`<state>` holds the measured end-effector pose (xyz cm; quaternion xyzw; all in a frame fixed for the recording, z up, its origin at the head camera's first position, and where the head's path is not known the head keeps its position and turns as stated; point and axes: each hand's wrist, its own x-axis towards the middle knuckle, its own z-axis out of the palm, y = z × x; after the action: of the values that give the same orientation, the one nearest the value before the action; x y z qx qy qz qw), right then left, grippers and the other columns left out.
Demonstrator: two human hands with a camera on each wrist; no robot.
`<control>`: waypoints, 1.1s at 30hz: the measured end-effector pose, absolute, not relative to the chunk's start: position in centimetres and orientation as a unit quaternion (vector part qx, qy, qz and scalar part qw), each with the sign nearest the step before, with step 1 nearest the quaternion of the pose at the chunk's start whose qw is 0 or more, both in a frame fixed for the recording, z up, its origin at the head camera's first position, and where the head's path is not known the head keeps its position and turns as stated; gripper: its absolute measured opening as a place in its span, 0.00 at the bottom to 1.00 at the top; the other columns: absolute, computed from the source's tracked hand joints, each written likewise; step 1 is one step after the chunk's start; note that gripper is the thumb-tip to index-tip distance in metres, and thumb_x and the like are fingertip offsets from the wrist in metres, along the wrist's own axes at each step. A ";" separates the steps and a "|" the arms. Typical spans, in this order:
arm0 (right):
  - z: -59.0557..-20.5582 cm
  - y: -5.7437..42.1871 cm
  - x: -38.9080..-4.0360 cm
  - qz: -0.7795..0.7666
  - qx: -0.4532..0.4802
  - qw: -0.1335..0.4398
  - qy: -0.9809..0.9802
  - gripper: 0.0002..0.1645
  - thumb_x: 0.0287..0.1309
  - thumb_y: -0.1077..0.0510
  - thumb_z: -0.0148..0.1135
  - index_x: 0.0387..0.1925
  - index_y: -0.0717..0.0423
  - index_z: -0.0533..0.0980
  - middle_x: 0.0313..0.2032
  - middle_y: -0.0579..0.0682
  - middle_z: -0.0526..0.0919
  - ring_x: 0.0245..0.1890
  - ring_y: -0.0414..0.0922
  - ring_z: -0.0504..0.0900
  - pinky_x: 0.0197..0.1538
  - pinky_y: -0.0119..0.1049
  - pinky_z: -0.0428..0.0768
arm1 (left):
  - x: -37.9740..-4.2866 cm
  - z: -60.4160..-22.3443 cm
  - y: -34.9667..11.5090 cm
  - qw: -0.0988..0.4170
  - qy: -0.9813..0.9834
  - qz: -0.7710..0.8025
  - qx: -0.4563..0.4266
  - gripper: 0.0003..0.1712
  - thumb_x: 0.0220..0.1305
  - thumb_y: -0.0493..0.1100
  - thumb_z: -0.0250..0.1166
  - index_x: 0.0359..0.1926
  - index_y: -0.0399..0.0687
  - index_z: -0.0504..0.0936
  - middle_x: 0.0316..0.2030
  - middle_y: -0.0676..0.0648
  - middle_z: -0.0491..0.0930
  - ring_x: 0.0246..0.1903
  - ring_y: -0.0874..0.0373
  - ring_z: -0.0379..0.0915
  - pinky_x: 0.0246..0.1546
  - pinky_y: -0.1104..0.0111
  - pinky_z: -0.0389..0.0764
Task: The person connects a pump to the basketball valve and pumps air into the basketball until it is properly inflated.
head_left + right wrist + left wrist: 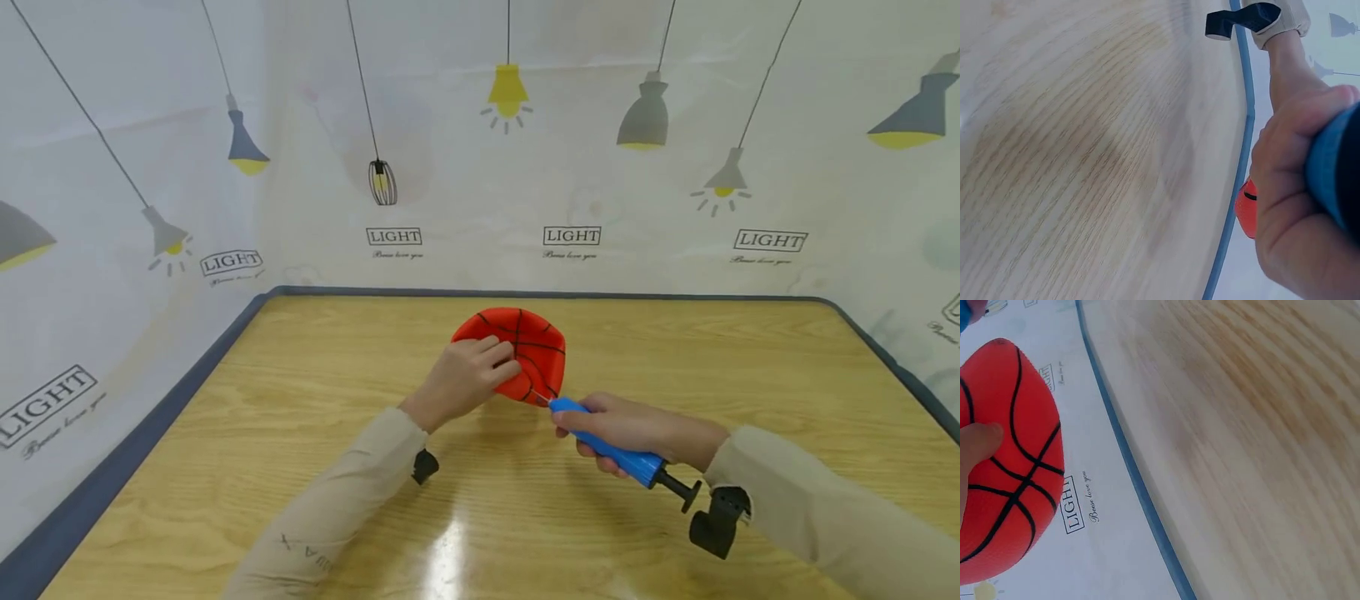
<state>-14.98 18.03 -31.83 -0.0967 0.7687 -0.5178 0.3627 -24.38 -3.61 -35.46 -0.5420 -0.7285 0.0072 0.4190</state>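
A red ball with black basketball lines (536, 346), partly deflated and dented, is held up over the table by my left hand (474, 368). In the left wrist view, the left thumb (984, 440) presses into the side of the ball (1029, 462). My right hand (626, 427) grips a blue hand pump (607, 446) with a black plunger handle at its lower end. A thin needle at the pump's tip meets the lower right edge of the ball; how deep it sits cannot be seen. In the right wrist view, curled fingers (1291, 187) wrap the pump's barrel (1329, 169).
A wood-grain table (337, 517) with a dark blue edge strip (547, 292) lies beneath the hands. White cloth walls (450, 150) printed with lamps and the word LIGHT enclose it at the back and sides. Each wrist carries a black camera mount (718, 521).
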 end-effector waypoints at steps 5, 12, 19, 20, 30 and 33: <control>-31.8 17.9 -14.5 -0.523 -0.090 0.364 0.765 0.27 0.58 0.41 0.47 0.42 0.63 0.66 0.17 0.48 0.67 0.09 0.38 0.66 0.13 0.27 0.68 | -24.2 -35.6 -3.7 0.456 -0.700 0.022 -0.549 0.12 0.62 0.35 0.50 0.24 0.48 0.76 0.26 0.52 0.74 0.23 0.61 0.68 0.23 0.77 0.70; -31.5 18.3 -13.6 -0.526 -0.124 0.355 0.763 0.26 0.60 0.43 0.46 0.41 0.64 0.65 0.19 0.49 0.69 0.10 0.38 0.67 0.14 0.27 0.68 | -24.2 -35.5 -4.4 0.506 -0.666 -0.005 -0.548 0.16 0.61 0.32 0.46 0.21 0.49 0.75 0.23 0.53 0.73 0.22 0.60 0.67 0.20 0.75 0.69; -31.3 17.8 -13.3 -0.524 -0.136 0.344 0.767 0.25 0.60 0.43 0.46 0.41 0.63 0.65 0.18 0.49 0.68 0.09 0.38 0.66 0.14 0.27 0.67 | -24.0 -35.2 -4.8 0.531 -0.636 0.008 -0.560 0.15 0.61 0.34 0.49 0.23 0.51 0.77 0.24 0.53 0.75 0.24 0.59 0.70 0.24 0.74 0.73; -31.3 17.7 -13.3 -0.522 -0.136 0.345 0.768 0.25 0.60 0.43 0.46 0.41 0.63 0.65 0.18 0.49 0.68 0.09 0.38 0.66 0.14 0.27 0.67 | -24.0 -35.2 -4.8 0.534 -0.631 0.011 -0.563 0.14 0.61 0.34 0.50 0.23 0.50 0.77 0.24 0.53 0.75 0.24 0.59 0.70 0.25 0.74 0.73; -30.8 17.3 -13.1 -0.515 -0.117 0.368 0.765 0.25 0.59 0.43 0.46 0.39 0.63 0.67 0.17 0.49 0.69 0.09 0.38 0.66 0.13 0.27 0.68 | -23.7 -35.0 -4.5 0.567 -0.593 0.016 -0.572 0.06 0.56 0.36 0.58 0.24 0.48 0.76 0.24 0.53 0.76 0.25 0.60 0.71 0.27 0.73 0.73; -30.8 17.3 -13.4 -0.525 -0.098 0.385 0.753 0.24 0.60 0.43 0.46 0.40 0.63 0.67 0.17 0.48 0.68 0.09 0.37 0.66 0.13 0.27 0.68 | -23.8 -34.8 -4.0 0.570 -0.586 0.025 -0.575 0.07 0.57 0.36 0.58 0.23 0.49 0.75 0.25 0.54 0.76 0.26 0.60 0.72 0.28 0.74 0.73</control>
<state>-13.36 17.27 -30.75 -0.0984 0.7525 -0.5253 0.3848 -23.78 -4.02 -34.82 -0.5753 -0.5860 0.0255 0.5702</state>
